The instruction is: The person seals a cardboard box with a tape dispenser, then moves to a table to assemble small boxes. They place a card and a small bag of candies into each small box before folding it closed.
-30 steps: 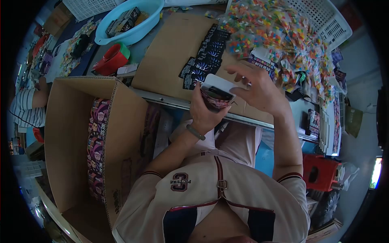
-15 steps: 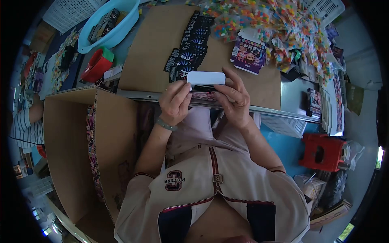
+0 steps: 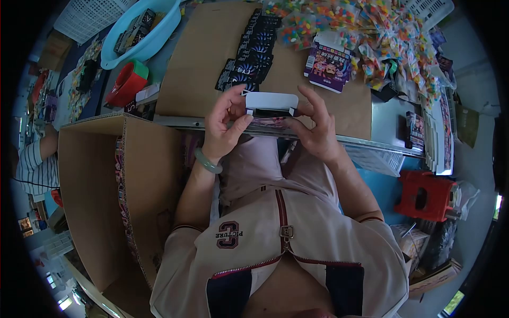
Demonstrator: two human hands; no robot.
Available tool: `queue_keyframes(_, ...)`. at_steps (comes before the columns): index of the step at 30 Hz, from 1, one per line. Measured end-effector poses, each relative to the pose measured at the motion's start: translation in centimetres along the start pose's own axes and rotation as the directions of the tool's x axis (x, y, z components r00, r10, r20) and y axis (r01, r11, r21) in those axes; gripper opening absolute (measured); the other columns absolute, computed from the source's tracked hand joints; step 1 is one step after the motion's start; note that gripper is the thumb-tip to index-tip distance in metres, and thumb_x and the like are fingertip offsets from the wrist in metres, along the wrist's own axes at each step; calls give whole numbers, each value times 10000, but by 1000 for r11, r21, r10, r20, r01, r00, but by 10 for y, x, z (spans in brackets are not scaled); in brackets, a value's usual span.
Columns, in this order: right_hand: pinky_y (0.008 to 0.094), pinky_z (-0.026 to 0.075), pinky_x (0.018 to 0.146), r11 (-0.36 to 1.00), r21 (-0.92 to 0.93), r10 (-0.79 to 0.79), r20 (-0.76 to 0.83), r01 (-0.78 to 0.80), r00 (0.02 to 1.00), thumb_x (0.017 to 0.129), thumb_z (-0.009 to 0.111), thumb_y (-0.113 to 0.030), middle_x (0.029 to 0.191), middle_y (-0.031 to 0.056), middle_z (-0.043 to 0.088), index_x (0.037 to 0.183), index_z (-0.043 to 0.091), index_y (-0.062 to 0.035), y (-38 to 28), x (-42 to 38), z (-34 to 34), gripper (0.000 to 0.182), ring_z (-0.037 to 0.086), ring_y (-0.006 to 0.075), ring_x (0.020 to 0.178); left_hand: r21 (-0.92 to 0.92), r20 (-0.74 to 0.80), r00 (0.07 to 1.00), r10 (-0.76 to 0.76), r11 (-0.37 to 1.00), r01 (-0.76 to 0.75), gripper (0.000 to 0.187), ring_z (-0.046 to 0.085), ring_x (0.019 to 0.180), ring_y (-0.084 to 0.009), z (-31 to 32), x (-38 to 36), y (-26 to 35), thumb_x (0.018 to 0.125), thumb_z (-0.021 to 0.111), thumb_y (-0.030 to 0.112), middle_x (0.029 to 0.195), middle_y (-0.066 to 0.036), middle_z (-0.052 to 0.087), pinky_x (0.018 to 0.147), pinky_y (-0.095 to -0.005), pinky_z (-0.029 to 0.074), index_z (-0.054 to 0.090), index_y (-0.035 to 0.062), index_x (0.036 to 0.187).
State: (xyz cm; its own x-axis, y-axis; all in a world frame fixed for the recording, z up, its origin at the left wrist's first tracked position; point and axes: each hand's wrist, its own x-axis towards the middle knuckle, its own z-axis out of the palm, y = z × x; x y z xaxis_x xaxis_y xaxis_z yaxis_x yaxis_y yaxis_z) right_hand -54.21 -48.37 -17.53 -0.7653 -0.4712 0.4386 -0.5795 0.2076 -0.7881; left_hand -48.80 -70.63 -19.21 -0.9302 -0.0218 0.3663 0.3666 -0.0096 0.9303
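Observation:
A small printed carton (image 3: 269, 122) is at the table's front edge, its open end facing me. The carton's white flap (image 3: 272, 100) stands up, with the dark inside showing below it. My left hand (image 3: 225, 124) is at the left side, thumb at the lower left corner and fingers curled behind. On the right, my right hand (image 3: 316, 124) grips the other side between thumb and fingers. Beyond the carton lies an overlapping row of black packets (image 3: 254, 53). A flattened purple box (image 3: 330, 66) lies to their right.
Clear bags of colourful candy (image 3: 371, 32) are heaped at the back right. A blue basin (image 3: 154, 45) and a red tape-like roll (image 3: 127, 85) stand at the left. A large cardboard box (image 3: 90, 175) is beside me; a red stool (image 3: 427, 196) is at right.
My left fingers have moved off the flap's left corner to behind the carton, and the thumb sits lower. The carton's dark opening shows more. My right index finger has straightened upward.

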Motion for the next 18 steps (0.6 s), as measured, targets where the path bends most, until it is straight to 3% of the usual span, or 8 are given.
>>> queue_keyframes(2,345,542,751,1000,15,-11,-36,11,999,758,745,11,945,151,686,1315,440,-28,2,2,1,637,685,247,845,-36,-80,996,35,999,-38,570,571,804,-94,6,0,0,880,628,4,998,-71,587,726,-212,468,351,4,1379)
queue_keyframes(4,348,542,710,983,-91,-157,14,158,987,738,751,7,938,155,668,1223,561,-39,4,4,-2,524,677,273,812,-4,-127,984,124,992,-125,506,566,790,-93,9,-1,-3,878,629,0,989,-73,588,714,-215,471,389,6,1324)
queue_keyframes(5,348,542,710,984,-89,-155,18,156,988,738,751,7,938,155,668,1223,561,-39,3,6,-2,524,677,273,812,-5,-130,984,121,992,-122,506,566,790,-93,9,-2,-4,878,629,0,989,-73,588,714,-215,471,389,6,1324)
queue_keyframes(7,351,535,690,970,-173,-165,54,172,985,720,752,6,935,157,652,1074,663,-47,-1,8,-3,368,665,301,794,38,-130,982,138,990,-134,467,558,773,-88,7,-4,-7,876,633,-2,985,-75,587,704,-214,472,400,7,1281)
queue_keyframes(11,355,530,685,986,-116,-116,53,121,992,719,747,4,942,154,654,1014,686,-43,-1,10,-1,304,663,310,809,16,-150,981,125,992,-124,360,554,761,-83,6,-6,-10,868,641,-5,983,-72,590,684,-211,469,488,13,1193)
queue_keyframes(13,364,528,599,974,-148,-171,22,172,985,751,737,-33,879,131,633,966,677,-39,-3,12,-1,223,648,293,730,199,-98,974,204,963,-182,218,563,732,-97,3,-2,-5,850,657,-5,970,-72,598,651,-214,467,596,16,1059)
queue_keyframes(16,358,527,681,974,-196,-100,84,115,991,728,742,1,943,151,653,967,691,-33,-6,11,-5,247,661,308,794,312,-73,970,230,930,-197,111,574,709,-116,4,1,5,828,672,-2,954,-75,602,630,-223,468,655,15,936)
queue_keyframes(18,358,527,682,977,-177,-104,107,122,989,730,740,3,946,150,649,945,687,-29,-8,13,-7,224,658,307,794,356,-57,967,250,910,-214,115,578,702,-125,4,1,7,823,675,0,950,-79,605,626,-230,472,661,14,936)
